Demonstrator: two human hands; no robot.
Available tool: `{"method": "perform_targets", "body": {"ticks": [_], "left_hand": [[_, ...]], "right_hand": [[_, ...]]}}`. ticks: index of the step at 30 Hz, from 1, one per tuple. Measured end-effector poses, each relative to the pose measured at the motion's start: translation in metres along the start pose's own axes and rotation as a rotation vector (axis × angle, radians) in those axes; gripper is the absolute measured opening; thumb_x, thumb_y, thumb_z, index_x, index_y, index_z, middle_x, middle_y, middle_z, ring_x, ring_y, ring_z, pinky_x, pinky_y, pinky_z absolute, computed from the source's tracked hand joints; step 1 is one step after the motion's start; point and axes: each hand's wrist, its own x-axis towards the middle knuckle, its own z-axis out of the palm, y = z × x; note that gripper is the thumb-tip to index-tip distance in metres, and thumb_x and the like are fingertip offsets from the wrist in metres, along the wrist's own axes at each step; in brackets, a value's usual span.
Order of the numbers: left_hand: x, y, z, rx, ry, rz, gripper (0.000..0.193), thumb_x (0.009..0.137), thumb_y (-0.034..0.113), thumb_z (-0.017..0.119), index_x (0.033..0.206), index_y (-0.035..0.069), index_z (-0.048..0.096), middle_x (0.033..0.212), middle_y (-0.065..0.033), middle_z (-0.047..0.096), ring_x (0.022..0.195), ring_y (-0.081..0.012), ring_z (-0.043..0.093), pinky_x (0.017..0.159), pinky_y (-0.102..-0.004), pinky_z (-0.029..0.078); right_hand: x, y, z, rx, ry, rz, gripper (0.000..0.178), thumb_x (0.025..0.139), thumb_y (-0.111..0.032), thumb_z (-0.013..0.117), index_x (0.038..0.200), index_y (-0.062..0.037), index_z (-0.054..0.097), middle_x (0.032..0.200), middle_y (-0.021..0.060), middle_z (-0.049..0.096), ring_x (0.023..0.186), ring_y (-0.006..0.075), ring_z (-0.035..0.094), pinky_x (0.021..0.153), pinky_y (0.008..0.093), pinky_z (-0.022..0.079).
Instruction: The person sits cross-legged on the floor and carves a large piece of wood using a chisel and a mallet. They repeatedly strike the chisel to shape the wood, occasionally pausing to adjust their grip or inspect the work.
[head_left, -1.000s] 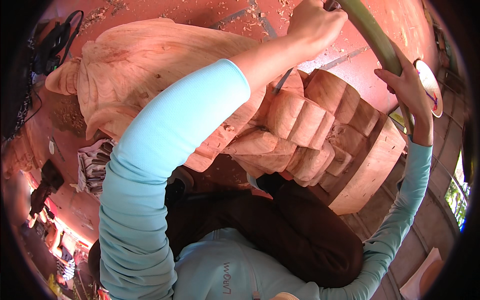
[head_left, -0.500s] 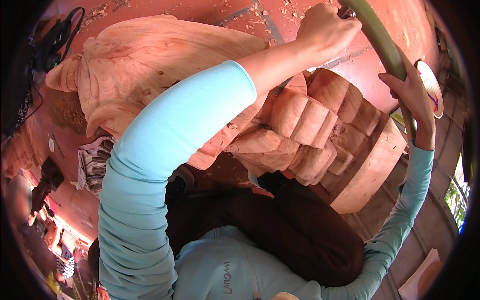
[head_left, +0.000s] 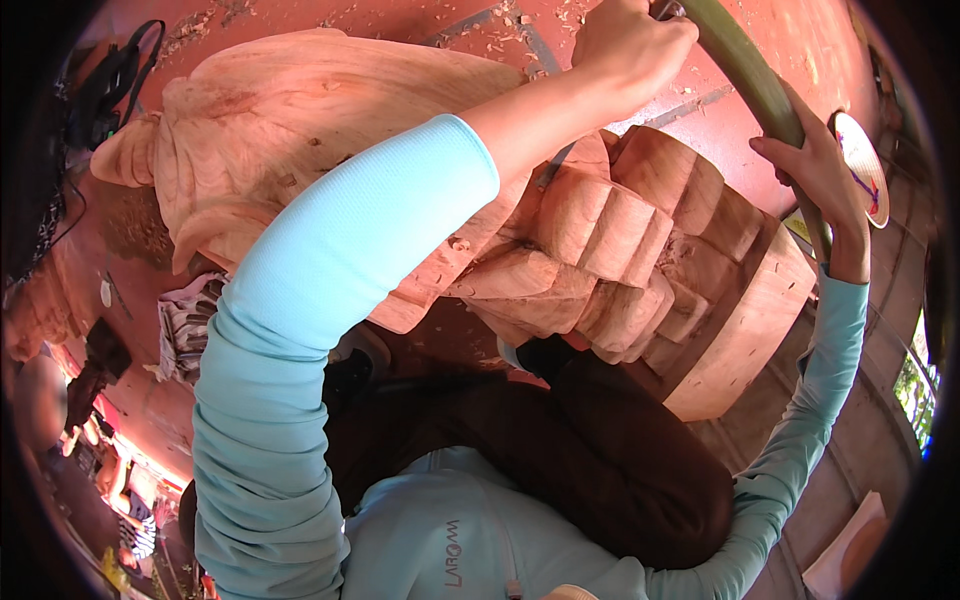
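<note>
My left hand (head_left: 632, 52) is closed in a fist around a chisel, whose dark metal-ringed end (head_left: 667, 10) pokes out above the fingers. A narrow dark strip, maybe its blade, shows past my left forearm beside the carving; most of the tool is hidden. My right hand (head_left: 822, 172) is wrapped round a long greenish-brown wooden club (head_left: 745, 60), which looks curved and passes close to the chisel's end at the top edge. Under my left arm lies a large pale reddish wood carving (head_left: 330, 100), with smooth folds at left and stepped blocks (head_left: 605, 225) at right.
Wood shavings (head_left: 510, 18) are scattered over the red tiled floor. A cloth roll of tools (head_left: 190, 325) lies left of my arm, black cables (head_left: 115, 75) farther left. A round pale hat-like object (head_left: 862, 168) sits beyond my right hand. Blurred people are at lower left.
My left fist and forearm have shifted slightly left and up with the chisel. The club and my right hand have moved slightly the same way. The carving stays about where it was.
</note>
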Motion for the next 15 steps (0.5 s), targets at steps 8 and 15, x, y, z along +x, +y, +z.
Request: {"method": "perform_targets", "body": {"ticks": [8,15], "left_hand": [[-0.012,0.017,-0.014,0.198,-0.13,0.114,0.042,0.084,0.034,0.049,0.091,-0.006,0.061,0.077,-0.0258,0.062,0.072,-0.0341,0.063,0.065,-0.0417,0.049],[0.003,0.01,-0.005,0.272,-0.038,0.121,0.046,0.083,0.036,0.049,0.098,-0.006,0.06,0.083,-0.0263,0.063,0.076,-0.0359,0.063,0.067,-0.0424,0.049]], "right_hand": [[-0.004,-0.001,0.001,0.044,-0.021,0.001,0.068,0.079,-0.018,0.068,0.14,-0.0094,0.039,0.068,-0.0018,0.048,0.056,0.0067,0.047,0.05,0.0227,0.041],[-0.002,0.007,0.003,0.241,0.048,0.0,0.064,0.079,-0.019,0.069,0.136,-0.0057,0.042,0.068,-0.0018,0.049,0.056,0.006,0.047,0.05,0.0227,0.041]]}}
